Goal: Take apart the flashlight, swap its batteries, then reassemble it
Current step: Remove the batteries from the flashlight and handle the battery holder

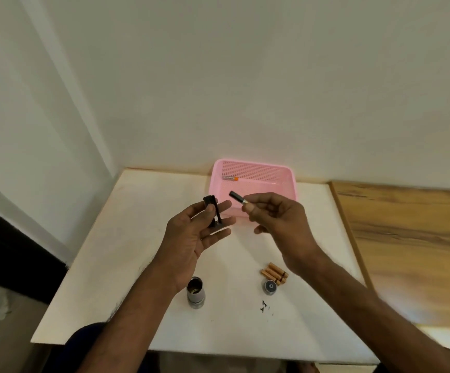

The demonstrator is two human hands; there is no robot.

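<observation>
A white table (pixel 127 251) is set in a corner against pale walls, with a pink basket (pixel 289 184) at its far edge holding one orange-tipped battery (pixel 230 178). The black battery holder (pixel 213 211) is pinched in the left hand (pixel 191 235); a dark battery (pixel 238 197) is gripped between thumb and fingertips of the right hand (pixel 277 219). The flashlight body (pixel 195 292), tail cap (pixel 270 286) and copper-coloured batteries (pixel 275 273) lie near the front edge. The cell should be aligned with a slot and its polarity checked before it is pressed home.

arms: bare, no sleeves | left hand (pixel 191 232), right hand (pixel 280 219): ungloved
</observation>
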